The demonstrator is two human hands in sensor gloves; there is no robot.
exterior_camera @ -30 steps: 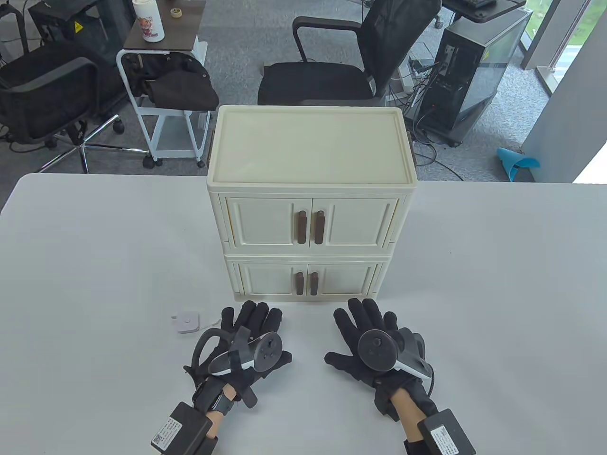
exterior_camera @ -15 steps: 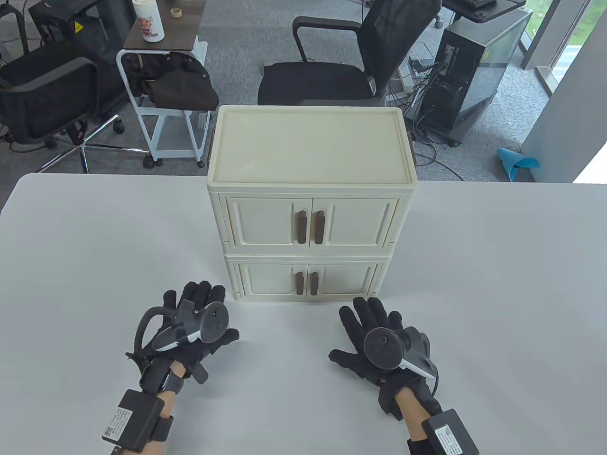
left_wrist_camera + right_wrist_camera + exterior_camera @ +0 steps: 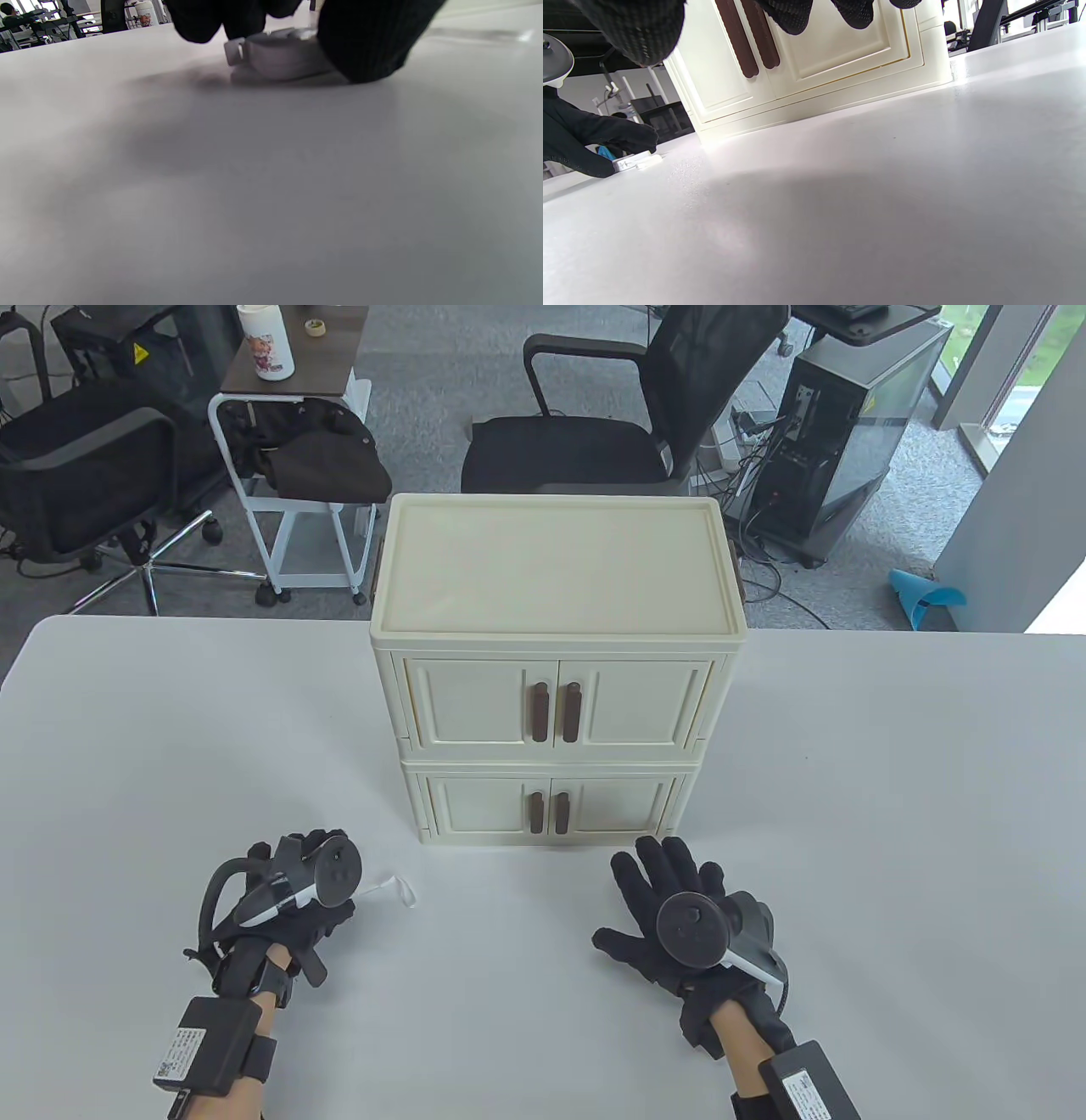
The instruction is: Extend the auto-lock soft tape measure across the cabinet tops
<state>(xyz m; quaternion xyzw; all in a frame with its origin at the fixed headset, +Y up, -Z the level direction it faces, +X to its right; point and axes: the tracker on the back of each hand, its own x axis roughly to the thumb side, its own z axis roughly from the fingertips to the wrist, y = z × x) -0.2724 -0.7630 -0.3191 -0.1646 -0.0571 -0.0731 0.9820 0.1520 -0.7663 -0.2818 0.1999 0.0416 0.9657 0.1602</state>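
A cream two-tier cabinet [image 3: 556,560] with brown door handles stands mid-table. My left hand [image 3: 316,909] is curled over the white soft tape measure case [image 3: 280,55], which lies on the table to the cabinet's front left. Thumb and fingers [image 3: 365,42] close around the case. The hand hides the case in the table view, where only a short white tape end [image 3: 399,889] sticks out to the right. The case also shows in the right wrist view [image 3: 638,161]. My right hand [image 3: 666,878] lies flat and empty on the table, fingers spread, before the cabinet's lower right door.
The white table [image 3: 891,814] stretches wide on both sides of the cabinet. Behind it stand office chairs [image 3: 594,432], a white cart [image 3: 288,475] and a computer tower [image 3: 857,415], all off the table.
My left hand slid left from in front of the cabinet, covered the tape measure and curled around it. The right hand barely shifted.
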